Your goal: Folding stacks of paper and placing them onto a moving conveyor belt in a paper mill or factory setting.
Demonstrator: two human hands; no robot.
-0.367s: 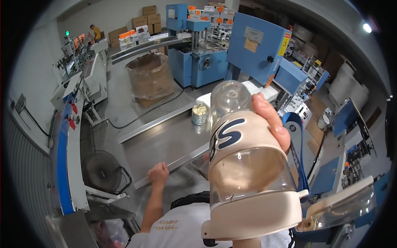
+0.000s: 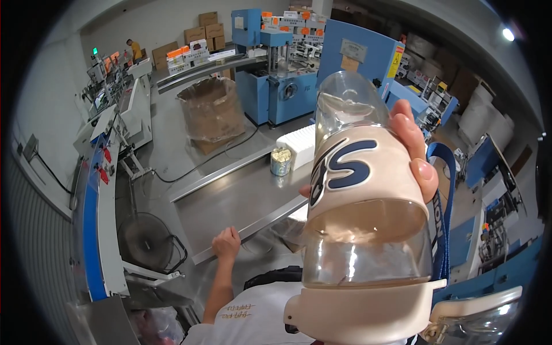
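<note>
Close in front of me, my right hand (image 2: pixel 411 144) grips a clear water bottle (image 2: pixel 368 253) round its beige sleeve, which bears dark blue lettering. The bottle is tilted, with its base up and away and its beige collar toward me. Its flip lid (image 2: pixel 477 310) hangs open at the lower right, and a blue strap (image 2: pixel 441 218) loops down beside it. My left hand (image 2: pixel 226 243) is closed in a fist at the near edge of the metal table (image 2: pixel 230 204). Nothing shows in that fist. Most of my right palm is behind the bottle.
A small round tin (image 2: pixel 280 163) with pale contents stands on the table beside a white stack (image 2: pixel 298 145). Beyond are a bag-lined carton (image 2: pixel 211 112) and a blue machine (image 2: pixel 292 95). A floor fan (image 2: pixel 145 241) and a blue-edged conveyor (image 2: pixel 89 230) are at the left.
The bottle and my right hand have shifted right in the view, and the bottle's far end has risen. More of the white stack shows. My left hand stays at the table edge.
</note>
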